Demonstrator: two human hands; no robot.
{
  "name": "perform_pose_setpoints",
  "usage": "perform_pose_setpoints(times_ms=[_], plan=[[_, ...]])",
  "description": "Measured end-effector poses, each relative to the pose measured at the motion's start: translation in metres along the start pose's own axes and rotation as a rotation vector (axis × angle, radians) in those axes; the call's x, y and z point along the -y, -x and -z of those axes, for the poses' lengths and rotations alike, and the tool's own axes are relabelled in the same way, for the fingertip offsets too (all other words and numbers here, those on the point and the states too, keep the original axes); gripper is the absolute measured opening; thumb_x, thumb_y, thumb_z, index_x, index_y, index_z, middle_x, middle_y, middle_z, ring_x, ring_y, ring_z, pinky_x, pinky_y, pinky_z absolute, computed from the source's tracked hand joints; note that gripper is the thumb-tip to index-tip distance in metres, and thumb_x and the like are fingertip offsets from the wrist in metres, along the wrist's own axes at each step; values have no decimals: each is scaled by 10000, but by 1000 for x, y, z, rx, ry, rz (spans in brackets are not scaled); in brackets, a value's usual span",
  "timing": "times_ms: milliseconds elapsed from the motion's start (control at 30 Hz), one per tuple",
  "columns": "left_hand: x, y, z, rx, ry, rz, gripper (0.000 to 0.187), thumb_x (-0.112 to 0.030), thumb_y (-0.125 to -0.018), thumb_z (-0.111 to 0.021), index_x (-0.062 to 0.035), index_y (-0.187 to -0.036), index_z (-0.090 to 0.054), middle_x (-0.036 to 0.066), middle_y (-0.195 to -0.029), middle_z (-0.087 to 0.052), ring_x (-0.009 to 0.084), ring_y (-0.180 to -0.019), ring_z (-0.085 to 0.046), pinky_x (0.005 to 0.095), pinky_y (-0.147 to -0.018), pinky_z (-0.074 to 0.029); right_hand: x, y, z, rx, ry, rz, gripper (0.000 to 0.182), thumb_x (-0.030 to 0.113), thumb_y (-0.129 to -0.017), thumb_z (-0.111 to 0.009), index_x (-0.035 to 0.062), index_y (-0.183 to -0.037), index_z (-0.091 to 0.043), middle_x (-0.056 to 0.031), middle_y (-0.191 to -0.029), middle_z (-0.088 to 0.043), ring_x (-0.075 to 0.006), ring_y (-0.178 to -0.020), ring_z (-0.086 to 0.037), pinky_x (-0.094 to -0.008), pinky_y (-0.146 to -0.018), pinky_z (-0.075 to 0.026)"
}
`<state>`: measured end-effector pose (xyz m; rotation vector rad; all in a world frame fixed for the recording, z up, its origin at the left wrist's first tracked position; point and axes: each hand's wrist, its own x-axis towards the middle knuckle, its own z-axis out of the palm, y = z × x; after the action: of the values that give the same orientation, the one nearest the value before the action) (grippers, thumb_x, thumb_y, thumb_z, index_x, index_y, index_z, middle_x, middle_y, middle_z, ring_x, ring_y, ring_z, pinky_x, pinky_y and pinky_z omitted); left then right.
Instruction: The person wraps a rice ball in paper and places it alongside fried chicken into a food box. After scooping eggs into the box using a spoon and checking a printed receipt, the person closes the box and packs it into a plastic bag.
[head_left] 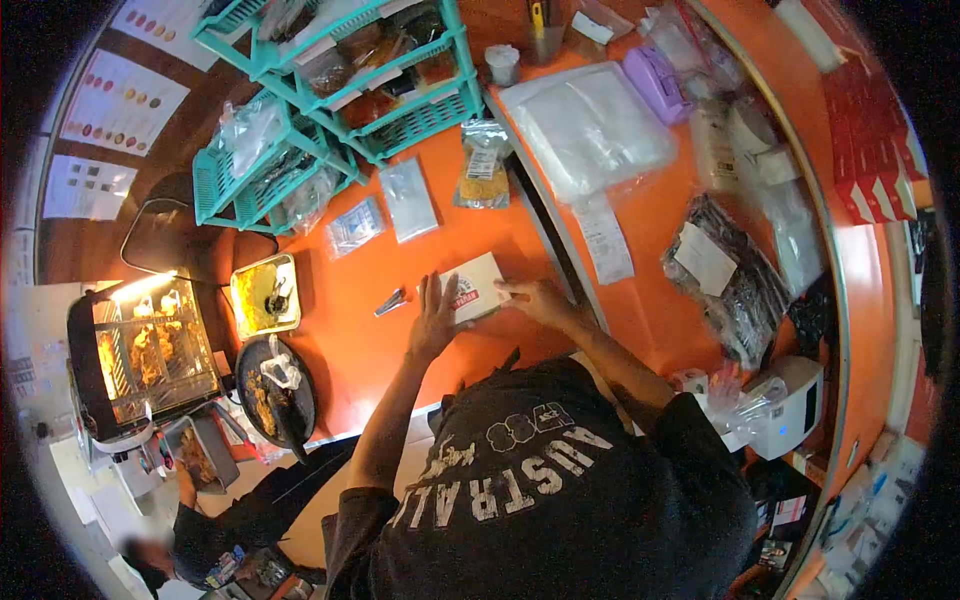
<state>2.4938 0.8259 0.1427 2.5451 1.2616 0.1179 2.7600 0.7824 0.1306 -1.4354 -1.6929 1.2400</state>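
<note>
A small white box [474,289] with red print lies near the middle of the frame, on the orange counter [370,350]. Its left side is partly hidden by the left hand [434,312], so I cannot see this edge completely. The left hand is rather open: its fingers are stretched and lie against the box, and the thumb is hard to make out. The right hand [538,300] is at the right edge of the box, with bent fingers touching it; how firmly it is closed there, I cannot tell. The small letters on the box are not all readable.

Just left of the left hand is a small object [390,302], dark and pale, too small to name. Above the box lie two flat plastic packets [408,199] [355,227] and a clear bag with yellowish content [483,165]. To the left, a yellow tray [265,296] holds a dark thing that is not clear, and below it a black pan [275,390] is partly covered by crumpled plastic. At the lower left, a co-worker [235,530] reaches to a metal tray [215,460] of food; the co-worker's head is blurred.
</note>
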Motion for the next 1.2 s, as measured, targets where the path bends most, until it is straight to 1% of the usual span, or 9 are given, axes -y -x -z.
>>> perform_pose_setpoints(times_ms=[167,267,500,667,700,833,1033,1133,1200], plan=[[25,27,9,27,228,-130,976,-304,-788,-730,-73,-1521,-127,251,-1564,-67,436,-1438,-111,469,-1037,-434,1,5,1,-42,-61,-6,413,171,-881,-682,116,-1282,-597,-141,-1166,-661,-215,-1035,-668,-305,-898,-512],[20,32,21,113,108,-71,918,-207,-822,-693,-91,-1526,-117,213,-1577,-58,400,-1449,-104,435,-1012,-469,-4,6,-7,-36,-109,-5,399,171,-888,-674,109,-1276,-601,-134,-1180,-657,-211,-1048,-663,-301,-904,-507],[11,33,23,63,189,-89,802,-99,-857,-615,-150,-1527,-177,200,-1580,-49,426,-1442,-98,459,-961,-511,-2,6,-2,-53,-154,-26,366,157,-898,-661,43,-1243,-613,-118,-1218,-645,-173,-1095,-636,-288,-936,-486],[4,34,18,-18,107,-101,756,-156,-868,-611,-159,-1519,-228,229,-1571,-94,470,-1431,-108,555,-1080,-340,-6,7,-6,-87,-140,0,349,140,-897,-661,36,-1228,-622,-108,-1213,-651,-164,-1073,-645,-289,-919,-498],[3,34,14,-6,81,-47,796,-295,-846,-657,-137,-1510,-248,247,-1560,-125,476,-1424,-141,618,-1092,-252,-6,6,-6,-95,-148,12,344,140,-897,-660,36,-1224,-625,-108,-1209,-654,-159,-1069,-647,-288,-912,-502],[-2,12,-10,-81,-54,-4,1019,-561,-717,-717,-88,-1488,-248,292,-1509,-211,484,-1393,-210,637,-1079,-235,-2,11,-10,-148,-243,-7,358,160,-885,-682,39,-1219,-633,-110,-1215,-651,-157,-1059,-650,-288,-881,-514],[-18,-9,-20,-100,-129,4,996,-557,-722,-721,-134,-1494,-256,306,-1489,-241,498,-1371,-233,680,-1052,-232,-13,5,-7,-205,-216,53,427,259,-848,-728,36,-1199,-631,-142,-1042,-701,-222,-917,-688,-322,-741,-532],[-22,-14,-21,-101,-66,-44,971,-544,-719,-732,-161,-1488,-280,301,-1473,-263,508,-1346,-257,693,-1062,-196,8,-9,-10,-371,164,-206,396,306,-961,-522,39,-1252,-519,-189,-924,-657,-366,-844,-641,-435,-734,-510],[-25,-14,-13,-62,-143,-12,978,-566,-708,-729,-160,-1482,-288,304,-1464,-274,506,-1344,-259,709,-1054,-183,-17,-31,-41,-598,147,27,363,268,-979,-456,45,-1254,-535,-206,-979,-643,-381,-912,-618,-480,-804,-482]])
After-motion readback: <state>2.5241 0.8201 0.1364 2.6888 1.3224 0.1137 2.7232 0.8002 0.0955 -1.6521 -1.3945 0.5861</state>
